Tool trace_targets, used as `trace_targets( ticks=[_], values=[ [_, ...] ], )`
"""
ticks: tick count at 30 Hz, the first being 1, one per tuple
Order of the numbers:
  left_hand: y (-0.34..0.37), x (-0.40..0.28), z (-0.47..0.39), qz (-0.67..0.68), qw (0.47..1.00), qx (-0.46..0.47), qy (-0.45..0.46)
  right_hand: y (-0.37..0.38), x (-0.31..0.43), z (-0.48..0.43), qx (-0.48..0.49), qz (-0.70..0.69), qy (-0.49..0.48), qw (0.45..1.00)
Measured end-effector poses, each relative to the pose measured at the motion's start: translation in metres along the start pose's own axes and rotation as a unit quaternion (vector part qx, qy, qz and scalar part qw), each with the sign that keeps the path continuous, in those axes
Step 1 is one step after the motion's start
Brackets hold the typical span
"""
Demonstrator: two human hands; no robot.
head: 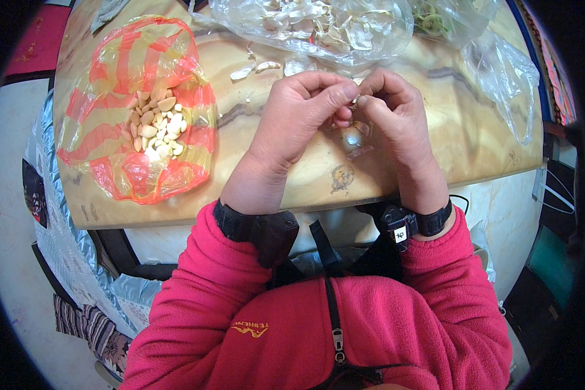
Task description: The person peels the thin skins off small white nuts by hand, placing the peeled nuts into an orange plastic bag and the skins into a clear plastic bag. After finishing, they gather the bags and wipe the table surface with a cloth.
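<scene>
My left hand [302, 112] and my right hand [395, 109] meet above the marbled table top [253, 180]. Their thumbs and index fingers pinch a small whitish piece [355, 101], probably a garlic clove, largely hidden by the fingertips. Bits of thin, papery skin [360, 146] lie on the table below the fingers. Left of my left hand, a red-and-yellow striped plastic bag [107, 141] lies spread out, with peeled garlic cloves [168, 127] heaped on it, some white and some tan.
Beyond my hands, a clear plastic bag [385, 41] holds garlic skins [317, 24]. Loose skins [243, 72] lie before it. At the back right are a bag with green plant matter [431, 22] and a crumpled clear bag [504, 78]. The table's near edge runs below my wrists.
</scene>
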State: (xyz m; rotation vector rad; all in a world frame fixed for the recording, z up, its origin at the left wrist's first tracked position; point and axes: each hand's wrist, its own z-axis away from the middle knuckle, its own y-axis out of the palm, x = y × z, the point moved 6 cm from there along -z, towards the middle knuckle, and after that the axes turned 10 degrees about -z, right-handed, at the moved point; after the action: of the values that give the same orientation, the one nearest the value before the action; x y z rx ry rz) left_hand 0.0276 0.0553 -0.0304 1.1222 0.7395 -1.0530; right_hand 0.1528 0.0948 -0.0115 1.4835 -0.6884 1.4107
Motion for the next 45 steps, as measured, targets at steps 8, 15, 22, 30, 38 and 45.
trace_targets(
  ticks=[8, 15, 22, 30, 38, 45],
  values=[
    [-0.003, 0.006, -0.003, 0.088, 0.995, 0.032, -0.023, -0.001, -0.002, 0.000, -0.006, -0.073, 0.000, 0.997],
    [-0.007, 0.002, -0.004, 0.156, 0.987, 0.034, 0.000, -0.009, -0.005, -0.002, -0.024, -0.104, 0.008, 0.994],
    [-0.006, 0.000, -0.004, 0.172, 0.984, 0.044, 0.004, -0.004, 0.001, -0.004, -0.030, 0.082, -0.085, 0.993],
    [-0.006, 0.001, -0.004, 0.127, 0.992, 0.021, -0.001, 0.003, 0.004, 0.000, -0.025, 0.029, -0.074, 0.997],
    [-0.008, -0.002, -0.003, 0.017, 1.000, -0.003, 0.024, -0.001, -0.001, -0.001, -0.011, 0.015, -0.043, 0.999],
    [-0.010, -0.001, -0.001, -0.029, 0.999, 0.017, 0.006, -0.004, 0.009, 0.000, 0.020, 0.167, -0.074, 0.983]
  ],
)
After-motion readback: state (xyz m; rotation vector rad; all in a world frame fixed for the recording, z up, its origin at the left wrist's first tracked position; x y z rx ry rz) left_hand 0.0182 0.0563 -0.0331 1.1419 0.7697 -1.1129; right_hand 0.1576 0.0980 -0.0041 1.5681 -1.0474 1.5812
